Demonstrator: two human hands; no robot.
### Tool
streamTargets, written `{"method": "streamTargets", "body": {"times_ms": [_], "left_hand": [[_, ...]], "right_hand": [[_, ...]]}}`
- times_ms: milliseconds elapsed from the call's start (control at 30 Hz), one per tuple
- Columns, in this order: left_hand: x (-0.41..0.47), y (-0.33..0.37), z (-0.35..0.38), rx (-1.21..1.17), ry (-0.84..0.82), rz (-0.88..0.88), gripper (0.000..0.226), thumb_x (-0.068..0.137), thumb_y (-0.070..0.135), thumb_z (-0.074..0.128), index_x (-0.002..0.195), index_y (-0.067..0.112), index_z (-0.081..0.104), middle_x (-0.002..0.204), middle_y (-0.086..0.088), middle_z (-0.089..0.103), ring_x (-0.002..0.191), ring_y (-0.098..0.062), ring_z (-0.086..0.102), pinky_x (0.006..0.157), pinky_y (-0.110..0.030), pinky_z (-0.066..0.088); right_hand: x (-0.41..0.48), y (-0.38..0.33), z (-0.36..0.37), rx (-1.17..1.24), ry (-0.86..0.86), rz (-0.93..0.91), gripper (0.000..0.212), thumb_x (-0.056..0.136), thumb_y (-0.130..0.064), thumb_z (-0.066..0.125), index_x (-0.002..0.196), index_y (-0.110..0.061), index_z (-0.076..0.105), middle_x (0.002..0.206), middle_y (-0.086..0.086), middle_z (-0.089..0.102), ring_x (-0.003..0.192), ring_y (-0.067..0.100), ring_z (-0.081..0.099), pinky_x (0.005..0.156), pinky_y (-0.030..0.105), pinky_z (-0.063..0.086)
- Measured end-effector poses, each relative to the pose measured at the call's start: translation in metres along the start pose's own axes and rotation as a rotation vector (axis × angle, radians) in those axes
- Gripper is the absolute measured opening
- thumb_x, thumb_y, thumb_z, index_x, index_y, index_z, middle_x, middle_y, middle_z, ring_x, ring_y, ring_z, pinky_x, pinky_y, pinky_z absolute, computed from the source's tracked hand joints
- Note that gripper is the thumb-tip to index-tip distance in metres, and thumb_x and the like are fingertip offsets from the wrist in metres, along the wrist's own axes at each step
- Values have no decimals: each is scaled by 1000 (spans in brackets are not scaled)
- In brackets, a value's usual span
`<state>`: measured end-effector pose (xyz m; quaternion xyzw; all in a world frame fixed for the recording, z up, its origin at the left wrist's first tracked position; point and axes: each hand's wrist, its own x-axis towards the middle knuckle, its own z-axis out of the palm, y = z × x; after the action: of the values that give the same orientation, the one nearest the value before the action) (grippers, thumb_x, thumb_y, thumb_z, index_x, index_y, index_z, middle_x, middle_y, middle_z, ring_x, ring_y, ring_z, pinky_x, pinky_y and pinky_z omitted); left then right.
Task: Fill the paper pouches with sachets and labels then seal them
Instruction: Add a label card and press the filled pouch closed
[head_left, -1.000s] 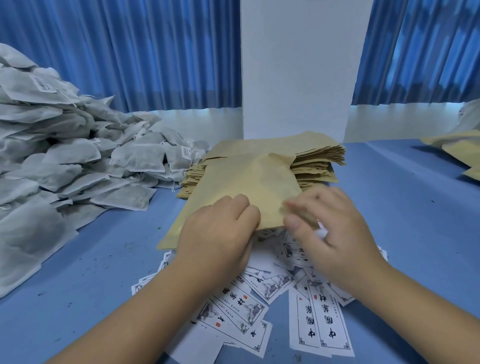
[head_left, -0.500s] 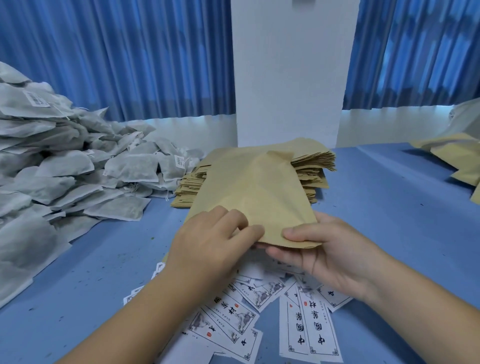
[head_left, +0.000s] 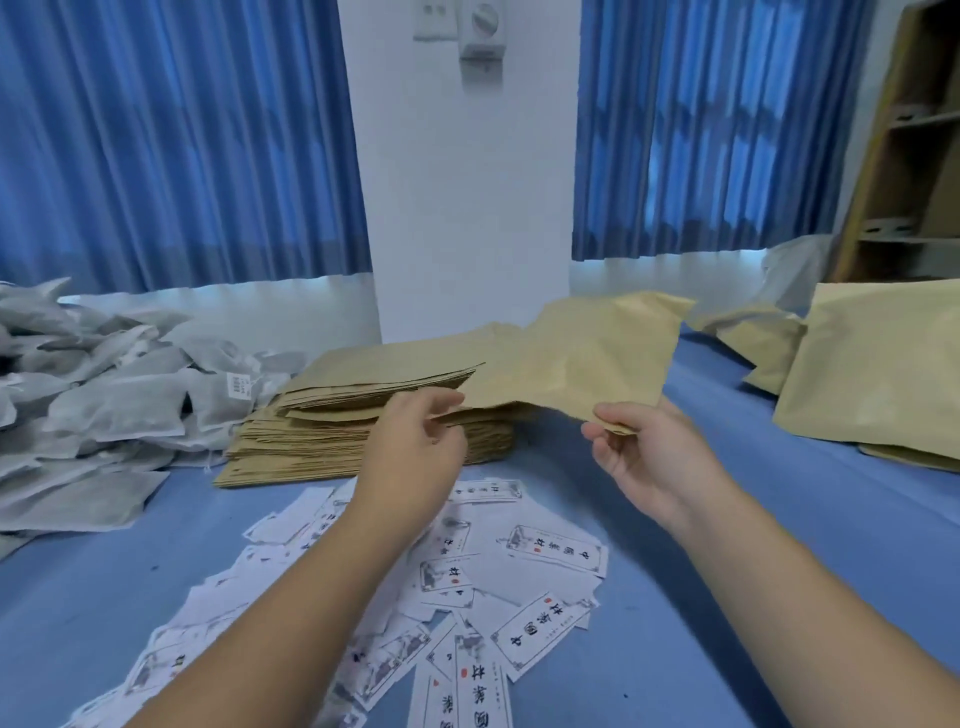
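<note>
A tan paper pouch (head_left: 576, 358) is lifted above the blue table, held at its near edge. My left hand (head_left: 415, 447) pinches its near left corner and my right hand (head_left: 639, 452) pinches its near right corner. Behind and below it lies a stack of flat paper pouches (head_left: 358, 415). White printed labels (head_left: 467, 597) are scattered on the table under my forearms. A heap of grey sachets (head_left: 104, 395) fills the left side.
Filled tan pouches (head_left: 878, 379) lie at the right edge of the blue table (head_left: 779, 545). A white pillar (head_left: 467, 182) and blue curtains stand behind the table. A wooden shelf unit (head_left: 914, 156) is at the far right.
Both hands have lifted the pouch off the labels and swung it up and to the right. The view has tilted upward, showing more of the wall and right side.
</note>
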<state>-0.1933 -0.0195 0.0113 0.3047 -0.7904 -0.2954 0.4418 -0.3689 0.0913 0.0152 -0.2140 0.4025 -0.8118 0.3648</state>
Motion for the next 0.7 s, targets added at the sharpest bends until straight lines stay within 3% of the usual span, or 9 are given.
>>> {"method": "streamTargets", "body": {"times_ms": [100,133,200,233,300,367,433,567,700], "left_hand": [[16,23,40,-161,-61,-49,30,87,10,55,110,29,59,107,14,58,73,9,56,63,-10,44],[19,29,51,-210,-77,-65,29,87,11,56,110,28,59,107,12,60,72,5,58,66,-14,47],[22,37,67,-287,-104,-115,28,86,9,56,109,26,60,107,7,62,79,-9,61,74,-27,50],[21,39,73,-307,-119,-132,29,86,8,56,109,25,60,106,6,62,78,-13,60,71,-25,50],[17,37,79,-319,-153,-155,31,85,8,55,106,29,61,103,8,62,75,-11,59,61,-17,46],[12,35,76,-324,-193,-177,29,86,8,55,105,28,63,97,9,64,76,-10,60,60,-19,45],[8,30,65,-309,-227,-186,25,89,10,55,106,24,66,89,6,66,78,-11,64,66,-23,46],[3,11,21,-278,-239,-192,15,91,14,60,101,22,68,88,1,70,70,-4,64,59,-15,47],[-5,-15,-39,-182,-203,-236,12,90,19,63,93,28,70,87,4,71,69,-2,65,62,-21,48]], "right_hand": [[20,-18,-29,208,-1,-102,17,92,2,55,106,-4,60,99,11,72,85,21,72,66,24,57],[25,-22,-39,281,36,-103,17,92,-3,58,108,-3,61,111,13,68,98,22,69,75,25,58],[32,-27,-57,302,187,-60,14,91,-11,63,102,-3,61,122,16,58,106,22,64,86,26,55],[35,-26,-65,277,271,-21,15,92,-13,63,100,-1,59,122,18,55,102,22,64,89,28,54],[40,-18,-71,217,362,92,20,95,-12,58,108,1,51,109,18,54,88,25,62,83,31,55],[39,-6,-63,99,316,189,19,95,-10,54,111,-3,49,88,13,55,73,24,61,64,27,57],[32,4,-41,-48,212,232,10,92,-9,55,102,-5,55,78,8,57,61,19,60,51,22,54],[5,27,10,-182,-49,268,7,88,-11,61,94,-7,63,70,5,59,50,14,58,50,23,50],[-26,48,49,-245,-242,264,12,88,-11,60,98,-5,64,64,3,60,51,14,55,47,23,47]]}}
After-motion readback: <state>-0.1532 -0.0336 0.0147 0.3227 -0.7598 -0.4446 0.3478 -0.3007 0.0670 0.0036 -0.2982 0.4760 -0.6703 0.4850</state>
